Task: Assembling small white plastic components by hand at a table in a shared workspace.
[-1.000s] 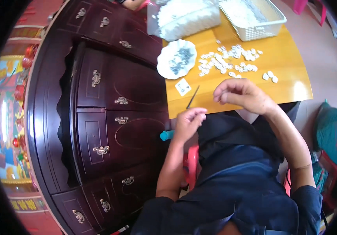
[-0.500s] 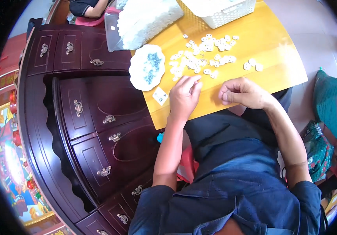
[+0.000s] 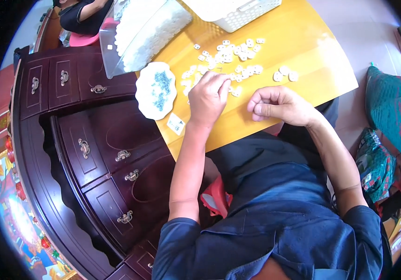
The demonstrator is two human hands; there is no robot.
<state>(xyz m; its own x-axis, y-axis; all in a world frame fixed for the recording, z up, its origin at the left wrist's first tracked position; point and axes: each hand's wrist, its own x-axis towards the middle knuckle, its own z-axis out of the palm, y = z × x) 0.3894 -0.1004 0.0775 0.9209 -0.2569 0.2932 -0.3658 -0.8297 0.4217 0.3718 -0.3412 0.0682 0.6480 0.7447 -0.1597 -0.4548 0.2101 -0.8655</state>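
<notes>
My left hand [image 3: 209, 98] reaches onto the yellow wooden table [image 3: 298, 32], its fingertips curled down among several small white plastic pieces [image 3: 230, 58]. Whether it pinches one I cannot tell. My right hand [image 3: 277, 105] hovers at the table's near edge with fingers curled in a loose fist; anything inside it is hidden. A white scalloped dish [image 3: 156, 91] holding tiny blue-grey parts sits just left of my left hand. A small white card [image 3: 176, 124] lies near the table's corner.
A clear plastic bag [image 3: 139, 32] full of white pieces lies at the table's far left. A white basket [image 3: 237, 11] stands at the back. A dark carved wooden cabinet [image 3: 93, 149] stands on the left. Another person [image 3: 81, 14] sits beyond. Green bags [image 3: 391, 112] lie on the right.
My left hand has risen from my lap onto the table and moved forward into the scattered white pieces. My right hand has stayed near the table's front edge. The view has shifted.
</notes>
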